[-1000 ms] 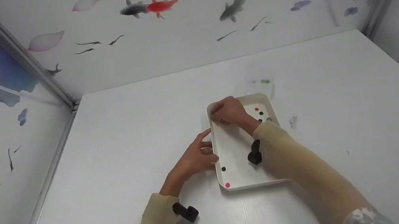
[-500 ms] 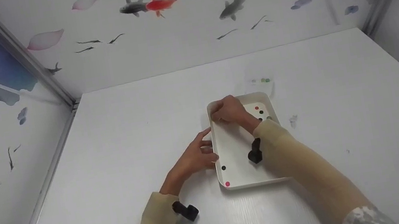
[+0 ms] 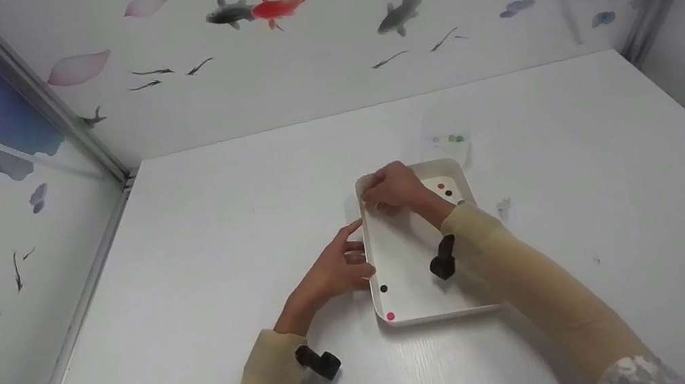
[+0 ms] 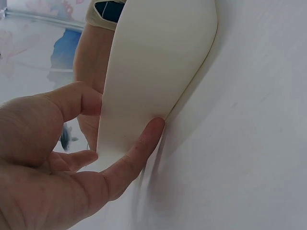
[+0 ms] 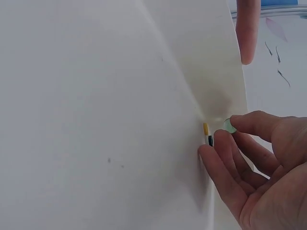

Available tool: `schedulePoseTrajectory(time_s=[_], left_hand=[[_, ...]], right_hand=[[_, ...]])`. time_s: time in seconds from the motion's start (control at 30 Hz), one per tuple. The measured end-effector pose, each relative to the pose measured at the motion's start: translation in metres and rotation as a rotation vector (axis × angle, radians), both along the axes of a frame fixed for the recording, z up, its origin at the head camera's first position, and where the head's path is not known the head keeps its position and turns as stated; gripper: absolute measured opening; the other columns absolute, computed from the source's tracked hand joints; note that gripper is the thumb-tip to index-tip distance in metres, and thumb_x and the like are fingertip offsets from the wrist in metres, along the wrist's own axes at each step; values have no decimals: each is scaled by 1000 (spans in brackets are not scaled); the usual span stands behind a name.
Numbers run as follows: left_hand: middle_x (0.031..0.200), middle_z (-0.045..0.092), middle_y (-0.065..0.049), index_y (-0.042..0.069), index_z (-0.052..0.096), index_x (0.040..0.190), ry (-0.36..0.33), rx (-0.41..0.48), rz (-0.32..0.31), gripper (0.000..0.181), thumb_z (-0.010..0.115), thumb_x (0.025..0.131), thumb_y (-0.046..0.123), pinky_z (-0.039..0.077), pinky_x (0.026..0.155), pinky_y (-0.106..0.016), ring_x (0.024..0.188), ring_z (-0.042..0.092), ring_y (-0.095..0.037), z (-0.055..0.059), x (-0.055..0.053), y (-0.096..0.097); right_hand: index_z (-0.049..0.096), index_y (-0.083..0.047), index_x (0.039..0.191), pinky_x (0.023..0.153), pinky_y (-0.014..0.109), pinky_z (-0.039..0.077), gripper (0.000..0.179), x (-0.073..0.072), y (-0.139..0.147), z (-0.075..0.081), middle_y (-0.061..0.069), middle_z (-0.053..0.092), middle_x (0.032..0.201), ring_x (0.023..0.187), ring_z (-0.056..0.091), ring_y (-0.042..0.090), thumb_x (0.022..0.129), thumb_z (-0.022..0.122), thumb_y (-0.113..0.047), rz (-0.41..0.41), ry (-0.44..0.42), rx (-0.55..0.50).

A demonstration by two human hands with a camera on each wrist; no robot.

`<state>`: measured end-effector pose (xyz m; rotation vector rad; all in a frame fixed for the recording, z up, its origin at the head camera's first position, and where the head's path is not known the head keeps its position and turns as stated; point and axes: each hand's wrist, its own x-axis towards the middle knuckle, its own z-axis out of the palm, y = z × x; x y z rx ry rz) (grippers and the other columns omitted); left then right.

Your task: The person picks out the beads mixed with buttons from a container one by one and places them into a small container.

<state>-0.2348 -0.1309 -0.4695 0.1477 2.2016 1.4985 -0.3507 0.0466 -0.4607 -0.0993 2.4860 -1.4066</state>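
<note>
My right hand (image 3: 393,185) is inside the far left corner of a white rectangular tray (image 3: 390,232). Its thumb and a finger pinch a small, translucent pale green disc (image 5: 229,125). Beside those fingertips, a yellow disc (image 5: 206,129) and white and dark ones stand on edge in a short row along the tray wall. My left hand (image 3: 328,272) holds the tray's left side, thumb at the rim and a fingertip (image 4: 156,125) low on the outer wall. In the tray's near left corner lie a black disc (image 3: 384,288) and a pink disc (image 3: 390,316).
A red disc (image 3: 440,186), a black one and a green one lie at the tray's far right, partly beside my right sleeve (image 3: 519,267). Behind the tray is a clear bag (image 3: 446,149) with green discs. Patterned walls (image 3: 338,76) enclose the white table (image 3: 247,200).
My right forearm and wrist have shifted slightly right, and the sleeve now covers one black disc. The right fingers stay at the same corner; my left hand and the tray look unmoved.
</note>
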Motion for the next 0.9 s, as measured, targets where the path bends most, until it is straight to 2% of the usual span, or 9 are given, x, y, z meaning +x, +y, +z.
schedulePoseTrajectory(time_s=[0.17, 0.4, 0.6, 0.9], left_hand=[[148, 48, -18, 26, 23, 159, -3, 18, -5, 91, 70, 85, 3, 59, 92, -42, 130, 58, -32, 1, 0, 0], [148, 49, -17, 27, 24, 159, 3, -24, -5, 91, 72, 85, 5, 58, 95, -43, 131, 58, -31, 1, 0, -1], [149, 50, -14, 29, 24, 159, 2, -54, 13, 91, 72, 85, 6, 58, 96, -43, 131, 58, -30, 3, -1, 1], [150, 47, -17, 26, 21, 160, -24, -5, 11, 93, 70, 84, 4, 58, 96, -43, 131, 58, -32, 1, 0, 1]], right_hand=[[73, -4, 106, 60, 25, 56, 22, 2, 3, 8, 14, 76, 101, 77, 69, 16, 90, 72, -17, -2, -34, 0], [71, -3, 115, 70, 31, 63, 27, 2, 12, 19, 15, 75, 115, 95, 74, 27, 94, 67, -18, 23, -47, -11], [69, -1, 119, 69, 31, 63, 29, -1, 24, 32, 19, 70, 120, 103, 73, 34, 95, 66, -17, 26, -45, -51], [68, -3, 123, 76, 33, 63, 32, -2, 41, 42, 18, 68, 121, 107, 72, 32, 97, 65, -22, 20, -17, -24]])
